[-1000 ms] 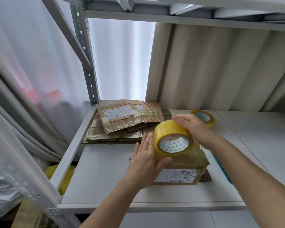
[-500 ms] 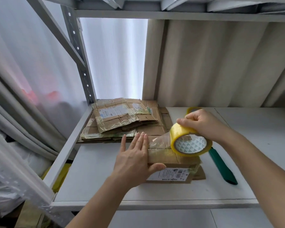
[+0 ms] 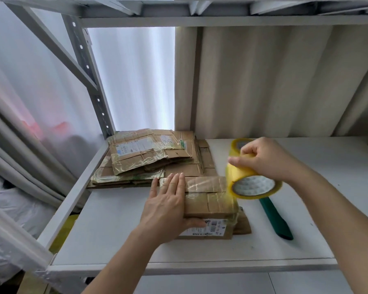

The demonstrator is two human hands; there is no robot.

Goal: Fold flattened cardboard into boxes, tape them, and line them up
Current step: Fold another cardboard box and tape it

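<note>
A small brown cardboard box (image 3: 208, 205) with a white shipping label stands on the white shelf (image 3: 115, 240). My left hand (image 3: 168, 205) lies flat on its left end, fingers straight on top and thumb against the front. My right hand (image 3: 266, 159) grips a yellow tape roll (image 3: 251, 183) just past the box's right end. A clear strip of tape runs from the roll across the box top. A stack of flattened cardboard (image 3: 149, 158) lies behind the box at the shelf's back left.
A green-handled tool (image 3: 276, 219) lies on the shelf right of the box. A second yellow tape roll (image 3: 238, 144) sits behind my right hand. A metal rack post (image 3: 89, 81) rises at the left, curtains behind it. A shelf beam hangs overhead.
My right hand has drawn the tape roll rightward across the box top to beyond its right end, laying tape behind it. My left hand stays pressed on the box's left end.
</note>
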